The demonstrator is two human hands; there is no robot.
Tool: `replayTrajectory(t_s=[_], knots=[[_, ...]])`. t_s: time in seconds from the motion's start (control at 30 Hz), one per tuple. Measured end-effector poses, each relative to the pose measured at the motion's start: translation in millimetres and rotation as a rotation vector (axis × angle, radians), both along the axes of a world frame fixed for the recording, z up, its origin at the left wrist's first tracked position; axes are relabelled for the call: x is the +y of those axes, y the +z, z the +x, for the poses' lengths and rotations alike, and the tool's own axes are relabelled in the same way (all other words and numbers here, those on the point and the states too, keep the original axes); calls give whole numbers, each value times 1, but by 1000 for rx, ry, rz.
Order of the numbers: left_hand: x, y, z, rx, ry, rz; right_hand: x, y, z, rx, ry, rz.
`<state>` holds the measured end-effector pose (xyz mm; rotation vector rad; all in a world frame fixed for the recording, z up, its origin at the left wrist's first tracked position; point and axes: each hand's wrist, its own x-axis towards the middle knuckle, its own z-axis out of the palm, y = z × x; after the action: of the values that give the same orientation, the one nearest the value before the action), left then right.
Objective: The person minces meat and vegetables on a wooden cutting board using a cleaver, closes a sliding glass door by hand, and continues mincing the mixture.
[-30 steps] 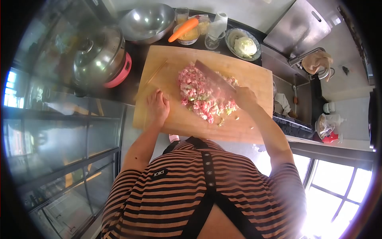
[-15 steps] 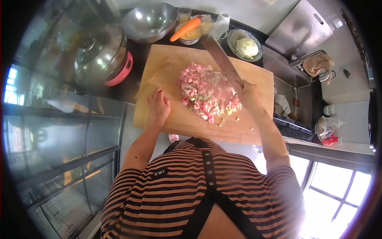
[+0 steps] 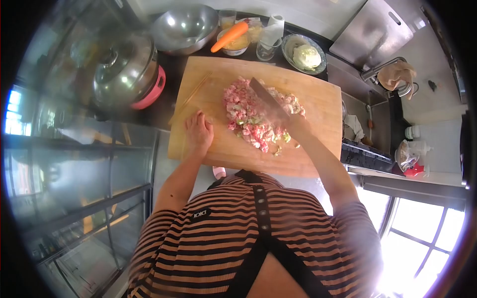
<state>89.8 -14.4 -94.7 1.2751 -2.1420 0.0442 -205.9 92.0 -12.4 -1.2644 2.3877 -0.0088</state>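
Note:
My right hand is wrapped round the handle of a broad cleaver, whose blade lies down in a heap of chopped pink meat with pale green bits. The heap spreads over the middle of a wooden cutting board. My left hand rests on the board's left side, holding nothing, its fingers slightly curled but apart. A pair of chopsticks lies on the board above my left hand.
Behind the board stand a steel bowl, a carrot across a small bowl, a glass jug and a plate with cabbage. A lidded pot is at left, a sink at right.
The cleaver rose off the meat half a second ago and is now down in it again. My right hand has moved a little left and down. My left hand stays in place.

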Motion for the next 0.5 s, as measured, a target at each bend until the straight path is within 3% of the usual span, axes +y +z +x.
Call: replayTrajectory(t_s=[0.1, 0.23, 0.33, 0.43, 0.5], knots=[[2, -1, 2, -5, 11, 23, -6, 47, 1, -31, 129, -42], [-1, -2, -1, 0, 24, 44, -5, 86, 13, -151, -65, -286], [3, -2, 1, -39, 21, 41, -1, -17, -6, 59, -54, -45], [-1, -2, 3, -39, 20, 38, -6, 35, -2, -23, 39, -53], [-1, -4, 0, -14, 28, 58, -9, 56, -6, -84, 44, -205]])
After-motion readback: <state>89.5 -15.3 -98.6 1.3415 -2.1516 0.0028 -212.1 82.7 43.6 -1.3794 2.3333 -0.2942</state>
